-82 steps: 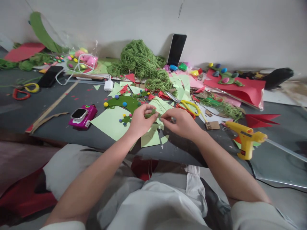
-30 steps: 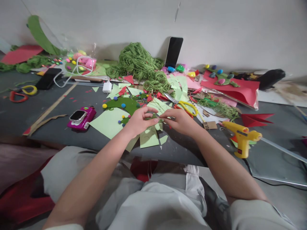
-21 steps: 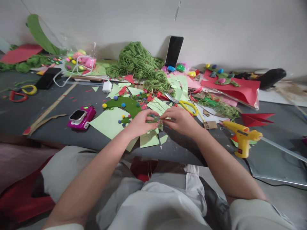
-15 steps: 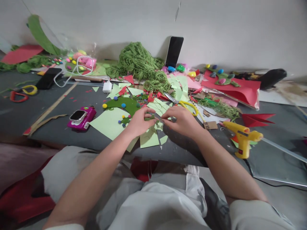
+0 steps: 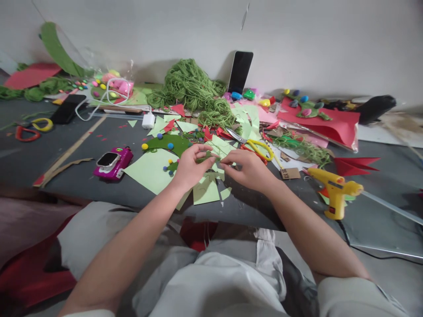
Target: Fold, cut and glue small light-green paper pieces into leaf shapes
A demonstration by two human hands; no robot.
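Observation:
My left hand (image 5: 190, 166) pinches a small dark green felt piece (image 5: 205, 157) between thumb and fingers, just above the table. My right hand (image 5: 249, 168) meets it from the right, its fingertips closed on the same piece or on a thread at its end; which one is too small to tell. Beneath both hands lie light green paper scraps (image 5: 206, 190). A dark green felt arc with coloured pompoms (image 5: 170, 143) sits just behind my left hand.
Yellow-handled scissors (image 5: 256, 146) lie behind my right hand. A yellow glue gun (image 5: 335, 191) stands to the right with its cord trailing off. A pink gadget (image 5: 112, 161) is at left. A green yarn pile (image 5: 193, 88), a propped phone (image 5: 240, 71) and red paper (image 5: 327, 121) line the wall.
Both hands stay together over the paper scraps, with small finger shifts on the green piece. The view has wobbled slightly.

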